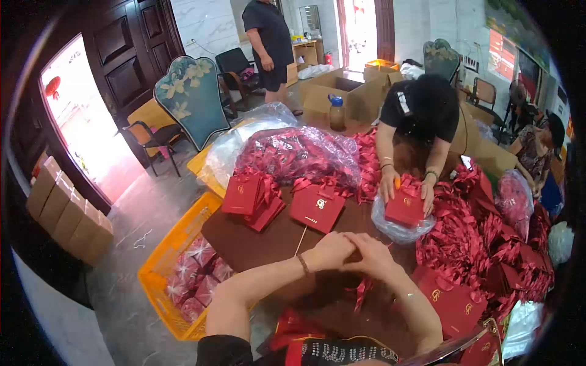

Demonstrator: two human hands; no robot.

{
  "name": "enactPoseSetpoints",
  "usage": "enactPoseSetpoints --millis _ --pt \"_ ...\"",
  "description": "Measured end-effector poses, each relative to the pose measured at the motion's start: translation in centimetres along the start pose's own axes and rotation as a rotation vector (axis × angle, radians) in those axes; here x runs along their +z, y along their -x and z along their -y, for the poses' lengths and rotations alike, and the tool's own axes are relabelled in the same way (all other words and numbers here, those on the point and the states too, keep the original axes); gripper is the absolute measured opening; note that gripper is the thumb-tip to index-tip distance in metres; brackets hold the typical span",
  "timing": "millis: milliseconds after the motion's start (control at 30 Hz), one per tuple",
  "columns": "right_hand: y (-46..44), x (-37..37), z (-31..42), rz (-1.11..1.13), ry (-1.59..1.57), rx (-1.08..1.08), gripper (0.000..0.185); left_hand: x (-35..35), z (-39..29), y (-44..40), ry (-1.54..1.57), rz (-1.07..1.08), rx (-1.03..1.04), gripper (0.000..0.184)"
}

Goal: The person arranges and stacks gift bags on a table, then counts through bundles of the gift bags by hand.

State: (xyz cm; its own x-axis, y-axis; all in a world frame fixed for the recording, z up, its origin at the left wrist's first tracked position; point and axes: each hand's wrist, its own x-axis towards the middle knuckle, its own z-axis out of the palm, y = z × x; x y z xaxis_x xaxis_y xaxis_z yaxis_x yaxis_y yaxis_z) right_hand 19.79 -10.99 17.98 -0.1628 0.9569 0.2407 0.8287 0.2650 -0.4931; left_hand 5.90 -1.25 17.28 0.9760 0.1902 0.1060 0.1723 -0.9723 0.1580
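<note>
My left hand [332, 251] and my right hand [370, 256] meet above the near part of the brown table [244, 244], fingers bent and touching. Whether anything small is between them is hidden. Just beyond them lies a red gift bag [317, 206] with a gold logo and ribbon handles. More red bags [242, 195] are stacked to its left. A red ribbon [361, 294] hangs below my hands; I cannot tell what it is attached to. Beside my right forearm lie other red bags [448, 300].
Across the table a co-worker [421, 110] has both hands on a red bag [404, 206] over clear plastic. Red ribbon-handled bags [464, 238] heap at the right. A yellow crate [177, 317] with wrapped red packs stands left. Another person [268, 46] stands behind, near cardboard boxes [332, 94].
</note>
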Motion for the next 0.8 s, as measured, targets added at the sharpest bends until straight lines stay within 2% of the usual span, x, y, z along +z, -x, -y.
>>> enactPoseSetpoints --millis 33,100,133,200,233,300,333,400,633,700,800 --pt "0.3 -0.3 0.0 0.11 0.128 0.051 0.078 0.5 0.2 0.1 0.005 -0.091 0.028 0.026" --pt "0.8 0.6 -0.5 0.023 0.046 0.035 0.081 0.1 -0.1 0.1 -0.031 0.012 -0.024 0.022" --pt "1.0 1.2 -0.8 0.037 0.046 0.041 0.081 0.4 0.0 0.2 -0.017 0.012 -0.027 0.022" --pt "1.3 2.0 -1.2 -0.168 0.044 -0.04 0.085 1.1 0.4 0.2 -0.074 -0.088 -0.012 0.028" --pt "1.6 2.2 -1.2 -0.162 0.046 -0.033 0.085 1.2 0.4 0.2 -0.065 -0.088 -0.01 0.028" --pt "2.2 2.4 -1.1 -0.175 -0.106 0.183 0.088 1.2 0.4 0.3 -0.054 -0.116 0.023 0.027" --pt "2.4 2.8 -1.2 -0.17 -0.105 0.192 0.088 1.3 0.4 0.3 -0.044 -0.152 0.018 0.024" --pt "2.4 3.8 -1.8 -0.245 -0.393 0.358 0.093 1.3 0.4 0.2 -0.045 -0.15 0.019 0.024" --pt "2.2 4.9 -2.6 -0.494 -0.484 0.224 0.105 1.2 0.5 0.2 -0.044 -0.166 0.023 0.026" --pt "2.5 4.1 -1.4 -0.356 -0.686 0.436 0.108 1.7 0.6 0.2 -0.028 -0.183 0.041 0.027" --pt "2.8 5.1 -2.1 -0.376 -0.602 0.405 0.101 1.2 0.6 0.1 -0.01 -0.137 0.02 0.025"
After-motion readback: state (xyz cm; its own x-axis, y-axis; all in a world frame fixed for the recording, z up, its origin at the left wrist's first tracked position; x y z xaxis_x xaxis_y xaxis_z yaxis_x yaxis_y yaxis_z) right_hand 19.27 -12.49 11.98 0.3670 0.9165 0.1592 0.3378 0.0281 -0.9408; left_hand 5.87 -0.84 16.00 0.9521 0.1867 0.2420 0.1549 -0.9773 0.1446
